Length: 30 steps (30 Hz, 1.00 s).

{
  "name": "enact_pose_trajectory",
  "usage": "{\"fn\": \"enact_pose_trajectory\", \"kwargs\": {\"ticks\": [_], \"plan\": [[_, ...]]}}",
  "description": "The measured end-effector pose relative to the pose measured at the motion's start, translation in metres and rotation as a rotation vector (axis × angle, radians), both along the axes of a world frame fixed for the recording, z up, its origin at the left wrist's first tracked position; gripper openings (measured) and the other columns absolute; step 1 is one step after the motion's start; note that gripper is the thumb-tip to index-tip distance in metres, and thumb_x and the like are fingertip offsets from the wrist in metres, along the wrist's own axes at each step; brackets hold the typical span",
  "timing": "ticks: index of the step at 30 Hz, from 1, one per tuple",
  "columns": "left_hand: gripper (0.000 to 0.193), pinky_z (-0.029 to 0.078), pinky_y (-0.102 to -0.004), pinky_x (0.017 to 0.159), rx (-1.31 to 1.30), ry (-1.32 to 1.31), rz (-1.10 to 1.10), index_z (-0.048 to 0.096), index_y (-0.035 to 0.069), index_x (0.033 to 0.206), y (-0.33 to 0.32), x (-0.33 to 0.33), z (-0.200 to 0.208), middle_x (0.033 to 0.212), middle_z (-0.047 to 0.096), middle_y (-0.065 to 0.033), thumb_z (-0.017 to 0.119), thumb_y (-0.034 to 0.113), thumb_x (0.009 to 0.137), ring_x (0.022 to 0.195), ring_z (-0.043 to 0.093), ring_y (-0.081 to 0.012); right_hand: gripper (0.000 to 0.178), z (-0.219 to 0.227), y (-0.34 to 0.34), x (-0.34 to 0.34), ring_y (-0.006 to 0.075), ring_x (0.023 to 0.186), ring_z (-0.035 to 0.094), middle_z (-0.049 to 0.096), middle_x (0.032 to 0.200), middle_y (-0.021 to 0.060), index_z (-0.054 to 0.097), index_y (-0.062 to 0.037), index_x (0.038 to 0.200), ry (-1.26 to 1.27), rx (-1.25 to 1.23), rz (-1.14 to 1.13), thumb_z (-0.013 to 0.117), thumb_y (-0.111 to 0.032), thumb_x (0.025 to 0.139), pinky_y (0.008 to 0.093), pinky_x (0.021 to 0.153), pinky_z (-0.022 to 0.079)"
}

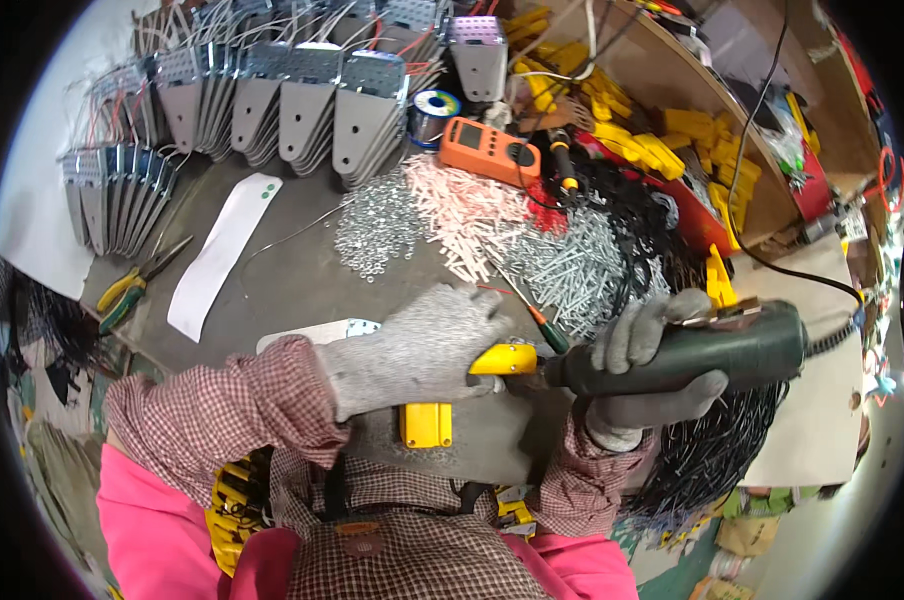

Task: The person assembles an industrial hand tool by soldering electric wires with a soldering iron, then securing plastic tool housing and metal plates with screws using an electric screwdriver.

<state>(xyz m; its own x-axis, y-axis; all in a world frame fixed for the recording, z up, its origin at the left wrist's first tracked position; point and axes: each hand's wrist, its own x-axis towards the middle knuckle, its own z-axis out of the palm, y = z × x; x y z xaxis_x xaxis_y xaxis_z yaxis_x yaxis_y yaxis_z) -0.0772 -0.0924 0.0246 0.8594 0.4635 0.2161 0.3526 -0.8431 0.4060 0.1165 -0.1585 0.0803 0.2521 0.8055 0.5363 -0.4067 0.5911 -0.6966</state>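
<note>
My left hand (pixel 407 345), in a grey knit glove, is closed around a small yellow plastic part (pixel 507 359) above the near middle of the table. My right hand (pixel 627 340), gloved too, wraps around a dark green-black electric screwdriver (pixel 732 348) lying sideways. Its front end points left and meets the right end of the yellow part; the exact contact is too small to tell. Just below my left hand lies another yellow plastic piece (pixel 427 425). A pale flat plate (pixel 317 334) is partly hidden behind my left wrist.
Piles of nuts (pixel 377 225), pink sleeves (pixel 462 215) and screws (pixel 577 265) lie ahead. An orange multimeter (pixel 487 150), solder spool (pixel 434 115) and stacked grey plates (pixel 362 115) stand beyond. Pliers (pixel 137 285) and a paper strip (pixel 222 255) lie left; black cables (pixel 717 460) hang right.
</note>
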Motion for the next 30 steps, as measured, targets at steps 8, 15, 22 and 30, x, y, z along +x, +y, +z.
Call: {"fn": "enact_pose_trajectory", "kwargs": {"ticks": [8,15,22,30], "plan": [[0.056,0.053,-0.0455,0.086,-0.338,0.207,-0.037,0.051,0.012,0.137,-0.003,0.015,-0.003,0.114,0.061,-0.0190,0.066,0.032,0.087,0.104,0.062,-0.0359,0.066,-0.018,0.009,-0.001,0.0196,0.049,0.057,0.059,0.069,0.0084,0.043,-0.0082,0.099,-0.183,0.009,0.305,0.083,-0.054,0.072,0.0331,0.043,0.052],[0.062,0.051,-0.0410,0.091,-0.317,0.208,-0.072,0.049,0.004,0.137,0.000,0.012,0.008,0.116,0.059,-0.0173,0.067,0.024,0.082,0.108,0.059,-0.0322,0.068,-0.027,0.020,0.003,0.0263,0.056,0.063,0.062,0.072,0.0139,0.046,-0.0056,0.104,-0.186,0.049,0.481,0.086,-0.049,0.071,0.0373,0.047,0.054],[0.053,0.050,-0.0420,0.091,-0.347,0.180,-0.016,0.055,0.002,0.130,-0.003,0.014,-0.006,0.113,0.061,-0.0159,0.068,0.024,0.083,0.107,0.060,-0.0320,0.077,-0.020,0.013,0.008,0.0287,0.062,0.062,0.063,0.081,0.0173,0.045,-0.0010,0.117,-0.180,-0.042,0.247,0.071,-0.063,0.079,0.0372,0.050,0.054],[0.049,0.051,-0.0411,0.088,-0.315,0.239,0.001,0.058,0.001,0.121,-0.002,0.016,0.003,0.105,0.061,-0.0139,0.069,0.025,0.080,0.101,0.061,-0.0297,0.067,-0.028,0.028,0.005,0.0261,0.062,0.059,0.062,0.085,0.0175,0.046,-0.0051,0.109,-0.040,-0.021,0.334,0.083,-0.049,0.075,0.0414,0.058,0.053]]}}
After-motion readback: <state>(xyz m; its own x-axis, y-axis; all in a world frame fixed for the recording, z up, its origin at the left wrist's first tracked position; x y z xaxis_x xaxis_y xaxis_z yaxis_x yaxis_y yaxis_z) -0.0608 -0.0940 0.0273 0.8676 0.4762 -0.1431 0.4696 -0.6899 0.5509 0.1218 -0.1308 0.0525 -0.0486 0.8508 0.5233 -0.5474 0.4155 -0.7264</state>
